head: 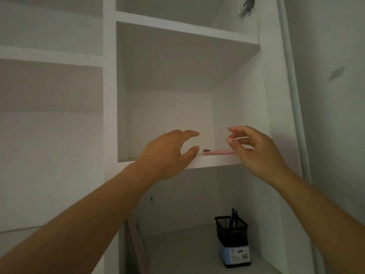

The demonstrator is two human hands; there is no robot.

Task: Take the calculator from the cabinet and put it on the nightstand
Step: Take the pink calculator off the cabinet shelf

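On cabinet shelf (213,162): pink calculator (218,152) laid flat, seemingly untouched; left hand (167,153) spread, right hand (256,149) loosely curled, nothing held.

Cabinet (264,99) looks like painted board, white, matt and smooth, same finish on the shelf (213,162) edge in front of my grips. Calculator (218,152) lying on that shelf looks like pink plastic, smooth, slight sheen; only its thin edge shows. Below, pen holder (231,231) is black wire mesh, looks metal, matt. Box (234,254) under it has a pale blue printed wrap, paper or card, cannot tell which. Wall (335,115) at right is plain white, matt.
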